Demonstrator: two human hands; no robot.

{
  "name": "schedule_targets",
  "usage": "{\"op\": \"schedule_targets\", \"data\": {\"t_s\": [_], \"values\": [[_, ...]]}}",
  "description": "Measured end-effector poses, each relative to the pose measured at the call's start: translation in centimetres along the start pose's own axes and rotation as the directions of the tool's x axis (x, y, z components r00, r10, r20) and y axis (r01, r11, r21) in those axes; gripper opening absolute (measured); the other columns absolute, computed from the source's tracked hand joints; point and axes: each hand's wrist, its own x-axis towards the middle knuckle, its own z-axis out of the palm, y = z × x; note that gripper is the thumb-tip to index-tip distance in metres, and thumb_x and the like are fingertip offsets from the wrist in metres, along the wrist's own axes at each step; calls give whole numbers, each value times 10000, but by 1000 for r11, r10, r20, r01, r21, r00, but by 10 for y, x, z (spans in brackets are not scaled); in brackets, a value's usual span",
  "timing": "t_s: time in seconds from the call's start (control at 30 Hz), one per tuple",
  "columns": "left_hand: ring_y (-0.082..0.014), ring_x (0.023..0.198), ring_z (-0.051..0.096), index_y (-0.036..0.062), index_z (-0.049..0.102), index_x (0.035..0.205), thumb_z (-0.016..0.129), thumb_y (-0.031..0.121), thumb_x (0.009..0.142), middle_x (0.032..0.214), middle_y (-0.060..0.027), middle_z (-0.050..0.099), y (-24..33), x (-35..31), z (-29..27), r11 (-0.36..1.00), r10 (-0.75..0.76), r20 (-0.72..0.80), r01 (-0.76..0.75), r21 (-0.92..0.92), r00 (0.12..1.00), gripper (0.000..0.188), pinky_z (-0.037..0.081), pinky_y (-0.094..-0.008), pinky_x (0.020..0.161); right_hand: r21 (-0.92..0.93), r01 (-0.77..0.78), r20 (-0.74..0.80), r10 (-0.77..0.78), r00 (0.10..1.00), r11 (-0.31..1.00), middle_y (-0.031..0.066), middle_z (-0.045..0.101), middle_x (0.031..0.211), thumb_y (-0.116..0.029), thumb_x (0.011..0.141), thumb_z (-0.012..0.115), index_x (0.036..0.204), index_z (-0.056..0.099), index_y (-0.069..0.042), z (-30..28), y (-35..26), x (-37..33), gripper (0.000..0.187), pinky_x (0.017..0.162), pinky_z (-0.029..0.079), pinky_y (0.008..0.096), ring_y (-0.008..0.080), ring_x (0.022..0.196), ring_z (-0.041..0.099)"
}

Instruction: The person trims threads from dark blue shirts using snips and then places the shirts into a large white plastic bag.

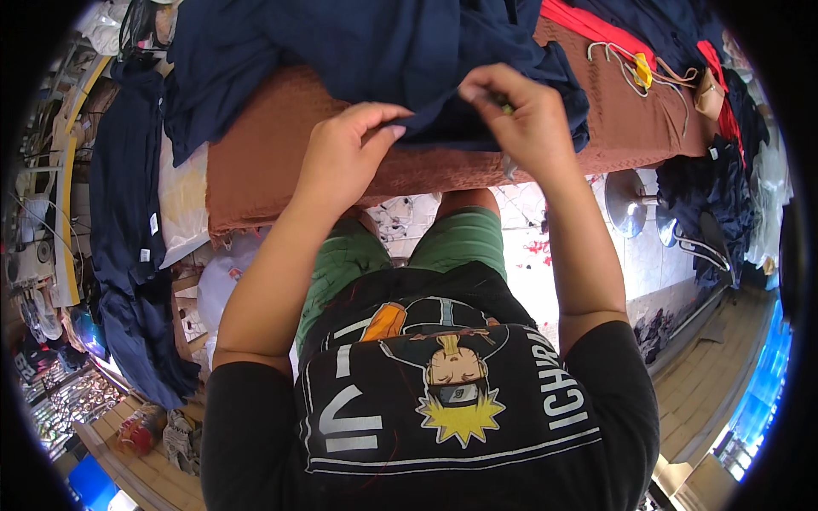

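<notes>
A large piece of navy cloth (366,51) is spread over the far side of a brown-covered table, its near edge folded and bunched. My left hand (345,153) is closed, thumb and forefinger pinching that edge. To the right of it, my right hand (524,119) is closed too, its fingertips at a raised fold of the same cloth. A small yellow-green thing (508,109) shows inside the right hand, mostly hidden by the fingers. Below that hand a small grey tip (509,167) sticks out; I cannot tell what it belongs to.
Brown cloth (264,162) covers the table. A cord with a yellow piece (641,71) and a red strip (588,30) lie at the right. Navy garments (128,204) hang at the left, dark clothing (703,204) at the right. A round metal fan-like thing (626,203) stands below the table.
</notes>
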Motion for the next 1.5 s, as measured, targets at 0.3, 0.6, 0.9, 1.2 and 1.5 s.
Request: {"op": "schedule_targets", "data": {"t_s": [0.3, 0.6, 0.9, 1.2, 1.5], "values": [[-128, 997, 552, -37, 646, 1009, 599, 47, 872, 1122, -93, 617, 20, -11, 0, 907, 207, 83, -159, -391, 975, 168, 424, -269, 888, 128, -240, 154, 220, 963, 962, 93, 645, 755, -143, 808, 680, 925, 640, -29, 8, -5, -11, 169, 647, 465, 286, 175, 671, 595], [-238, 921, 605, -11, 641, 986, 596, 55, 848, 1033, -112, 644, 21, -8, -1, 942, 306, 25, -299, -152, 952, 159, 472, -307, 812, 3, 146, 232, -142, 962, 989, 80, 597, 886, -126, 756, 689, 986, 638, -67, -34, -52, -5, 242, 769, 441, 334, 262, 823, 596], [-274, 887, 571, 4, 626, 987, 605, 66, 829, 1032, -91, 636, 26, -8, -6, 937, 348, 84, -348, -20, 934, 171, 465, -352, 796, -153, 357, 267, -309, 913, 922, 33, 602, 891, -132, 740, 685, 949, 666, -91, -36, -52, 3, 214, 896, 355, 386, 235, 884, 565], [-249, 893, 584, -10, 634, 975, 595, 59, 846, 1027, -105, 635, 30, -7, -8, 930, 361, 112, -366, 22, 926, 151, 459, -320, 799, -162, 356, 284, -302, 910, 920, 33, 603, 858, -90, 730, 690, 943, 669, -88, -38, -51, 3, 214, 880, 364, 367, 213, 833, 574], [-181, 808, 614, 25, 653, 991, 644, 72, 821, 994, -72, 630, 39, -15, -5, 950, 311, 20, -311, 16, 950, 177, 491, -274, 718, 86, 49, 303, -73, 950, 995, 68, 580, 777, -11, 694, 711, 952, 624, -62, -25, -49, -3, 277, 621, 460, 273, 200, 708, 577]]}}
